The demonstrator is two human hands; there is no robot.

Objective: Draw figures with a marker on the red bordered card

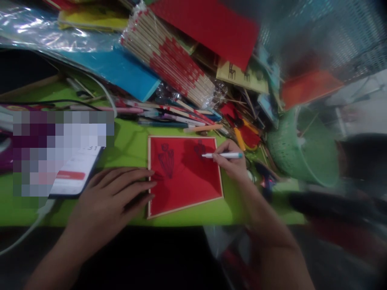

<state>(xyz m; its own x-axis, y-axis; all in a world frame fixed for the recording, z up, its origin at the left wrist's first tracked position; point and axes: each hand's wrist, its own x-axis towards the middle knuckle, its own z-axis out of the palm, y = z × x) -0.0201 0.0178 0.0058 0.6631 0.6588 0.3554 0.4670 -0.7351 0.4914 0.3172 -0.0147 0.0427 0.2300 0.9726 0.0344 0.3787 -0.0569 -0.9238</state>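
Note:
A red sheet (190, 181) with a pale wooden border lies flat on the green tabletop (127, 139). On its left part is a dark drawn figure (166, 161), and a smaller dark drawing (199, 150) is at its upper right. My right hand (231, 161) grips a white marker (225, 155) with a teal end, its tip pointing left at the smaller drawing. My left hand (115, 193) rests with its fingers stretched out, fingertips on the sheet's left edge. I cannot tell whether the marker tip touches the sheet.
A phone (77, 173) with a white cable lies left, partly pixelated. Behind the sheet are several pens (181, 119), a plastic-wrapped bundle of sticks (169, 52), blue paper (133, 74) and red paper (211, 28). Orange-handled scissors (240, 139) and a green basket (302, 145) stand right.

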